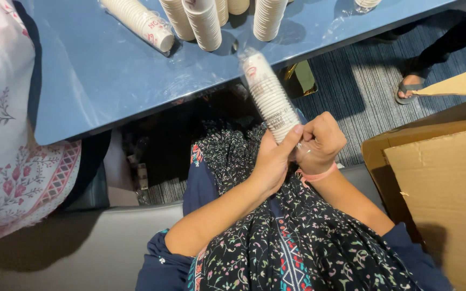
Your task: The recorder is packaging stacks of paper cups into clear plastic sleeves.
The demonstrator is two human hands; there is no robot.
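A long stack of white paper cups in a clear plastic sleeve (268, 97) points up and away from my lap, its far end near the table edge. My left hand (272, 161) wraps around the near end of the stack. My right hand (319, 141) is closed on the plastic wrap at that same end, a pink band on its wrist. Both hands sit above my dark floral-patterned lap.
A blue table (98, 70) ahead carries several more wrapped cup stacks (203, 21). An open cardboard box (438, 188) stands at my right. Another person in pink-and-white floral clothing (6, 151) is at my left. A sandalled foot (410, 89) rests on the striped carpet.
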